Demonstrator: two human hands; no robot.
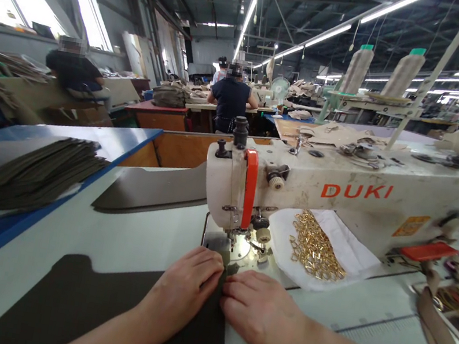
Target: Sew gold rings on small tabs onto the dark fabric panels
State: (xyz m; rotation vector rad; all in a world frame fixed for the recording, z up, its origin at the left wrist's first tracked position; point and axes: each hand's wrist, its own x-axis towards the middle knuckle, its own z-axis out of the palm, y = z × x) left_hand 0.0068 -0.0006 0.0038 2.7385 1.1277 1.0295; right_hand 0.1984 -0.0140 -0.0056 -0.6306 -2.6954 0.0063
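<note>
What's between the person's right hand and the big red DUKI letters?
In the head view, small gold rings piled on a white sheet lie there.

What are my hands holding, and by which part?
Left hand and right hand are at the far right corner of the dark cloth; whether gripping or pressing, I can't tell.

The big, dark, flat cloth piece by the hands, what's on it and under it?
The bare left hand lies on the dark, flat cloth piece; the bare right hand is at its right edge. Pale-green tabletop shows around it. Whatever lies directly underneath is covered.
</note>
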